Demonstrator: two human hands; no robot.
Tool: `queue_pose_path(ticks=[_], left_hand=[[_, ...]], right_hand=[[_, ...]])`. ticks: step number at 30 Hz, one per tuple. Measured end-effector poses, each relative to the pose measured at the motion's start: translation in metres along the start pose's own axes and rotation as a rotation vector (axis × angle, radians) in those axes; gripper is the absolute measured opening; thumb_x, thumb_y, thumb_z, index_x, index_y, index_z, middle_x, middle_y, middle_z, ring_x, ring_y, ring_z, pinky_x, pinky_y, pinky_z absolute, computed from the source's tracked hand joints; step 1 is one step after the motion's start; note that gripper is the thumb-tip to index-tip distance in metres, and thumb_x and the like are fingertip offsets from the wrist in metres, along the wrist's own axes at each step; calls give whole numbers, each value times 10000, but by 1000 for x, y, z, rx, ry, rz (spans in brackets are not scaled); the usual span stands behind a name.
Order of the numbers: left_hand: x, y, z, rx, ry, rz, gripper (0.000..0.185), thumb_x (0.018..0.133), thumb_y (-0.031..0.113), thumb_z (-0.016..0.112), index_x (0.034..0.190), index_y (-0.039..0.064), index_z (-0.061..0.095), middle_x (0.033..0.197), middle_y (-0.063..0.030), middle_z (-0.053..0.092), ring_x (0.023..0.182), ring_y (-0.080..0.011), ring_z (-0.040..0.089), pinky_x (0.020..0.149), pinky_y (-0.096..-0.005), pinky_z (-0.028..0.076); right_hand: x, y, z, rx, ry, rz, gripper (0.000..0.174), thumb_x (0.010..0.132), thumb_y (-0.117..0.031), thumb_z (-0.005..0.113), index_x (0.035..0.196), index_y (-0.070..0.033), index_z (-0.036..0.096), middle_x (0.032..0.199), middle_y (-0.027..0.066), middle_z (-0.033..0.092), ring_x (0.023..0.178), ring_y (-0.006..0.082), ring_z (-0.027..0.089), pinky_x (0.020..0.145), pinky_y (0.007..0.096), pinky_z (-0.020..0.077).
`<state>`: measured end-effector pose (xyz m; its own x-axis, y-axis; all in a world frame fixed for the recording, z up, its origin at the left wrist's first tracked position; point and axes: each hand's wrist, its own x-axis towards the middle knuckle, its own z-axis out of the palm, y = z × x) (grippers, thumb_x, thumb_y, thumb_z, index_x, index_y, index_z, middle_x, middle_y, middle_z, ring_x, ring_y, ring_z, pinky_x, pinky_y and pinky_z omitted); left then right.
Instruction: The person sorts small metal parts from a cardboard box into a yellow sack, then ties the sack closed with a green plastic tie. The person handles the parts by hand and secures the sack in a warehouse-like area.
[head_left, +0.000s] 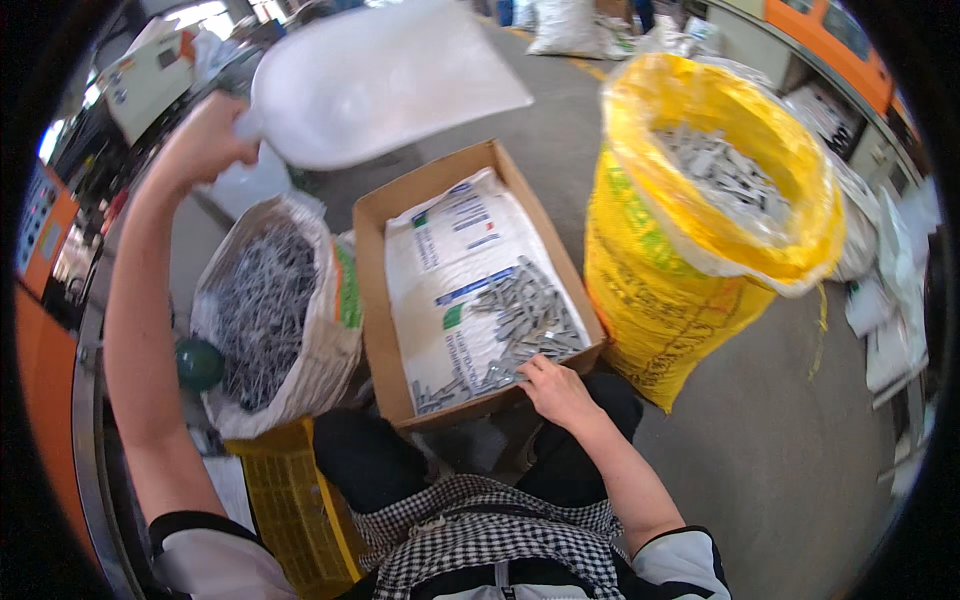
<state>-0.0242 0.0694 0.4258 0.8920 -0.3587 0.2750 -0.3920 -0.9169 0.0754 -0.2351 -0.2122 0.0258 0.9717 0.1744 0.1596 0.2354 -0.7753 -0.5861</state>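
My left hand (217, 139), raised at the upper left, is closed on the gathered neck of a translucent white plastic bag (382, 82). The bag spreads out to the right, puffed and slightly blurred. My right hand (551, 386) rests at the near right edge of an open cardboard box (375, 300), its fingertips at small grey plastic parts (529, 315); whether it grips any I cannot tell. The parts lie heaped on a printed white woven sack (420, 292) lining the box, with a smaller group in its near left corner.
A white woven sack (345, 360) full of thin grey plastic pieces (266, 307) stands left of the box. At right stands a yellow woven sack (645, 292) holding grey parts (720, 176). A yellow plastic crate (289, 502) sits near my left knee. Orange machines (832, 37) flank the floor.
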Motion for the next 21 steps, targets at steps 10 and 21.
queue_pose_path(ticks=[10, 21], left_hand=[[-273, -217, 137, -594, -45, -996, 239, 759, 209, 801, 809, 48, 631, 560, 31, 488, 445, -99, 433, 421, -280, 329], [-540, -192, 174, -788, 146, -1316, 371, 697, 54, 612, 1061, -23, 616, 753, 25, 600, 569, -60, 512, 502, -230, 386]], right_hand=[[57, -17, 39, -121, -713, 5, 499, 850, -241, 682, 1264, -31, 501, 1177, 225, 542, 1128, 397, 535, 933, 465, 456], [259, 206, 134, -348, -517, 281, 585, 796, -343, 732, 1249, -28, 536, 1306, 278, 496, 1206, 412, 496, 990, 462, 444]])
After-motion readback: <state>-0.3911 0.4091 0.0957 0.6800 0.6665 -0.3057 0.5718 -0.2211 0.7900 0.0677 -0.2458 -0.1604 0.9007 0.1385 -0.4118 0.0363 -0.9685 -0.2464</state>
